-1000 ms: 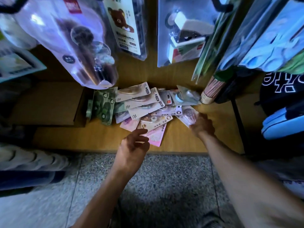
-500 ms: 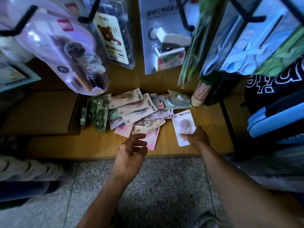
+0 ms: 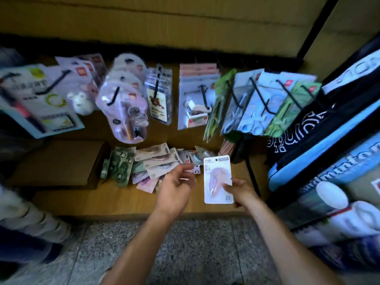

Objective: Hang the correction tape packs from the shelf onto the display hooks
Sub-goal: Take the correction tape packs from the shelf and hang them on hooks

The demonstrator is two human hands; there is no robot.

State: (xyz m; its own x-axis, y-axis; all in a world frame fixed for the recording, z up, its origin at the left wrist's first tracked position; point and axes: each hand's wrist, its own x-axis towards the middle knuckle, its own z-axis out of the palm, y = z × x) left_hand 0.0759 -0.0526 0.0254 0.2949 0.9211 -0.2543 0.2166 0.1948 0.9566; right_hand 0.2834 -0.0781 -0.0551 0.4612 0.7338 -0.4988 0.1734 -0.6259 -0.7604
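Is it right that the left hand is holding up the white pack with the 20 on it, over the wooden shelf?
Not quite: the right hand holds the white pack over the wooden shelf. The left hand is empty, as the head view shows.

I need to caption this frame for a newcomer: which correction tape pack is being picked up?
Start at the wooden shelf and its pile of packs. Right of the pile, the right hand holds a white card pack upright: the only one lifted, marked 20.

shelf front (image 3: 123, 202) bare | hooks (image 3: 259, 95) crowded with hanging packs (image 3: 193, 99)
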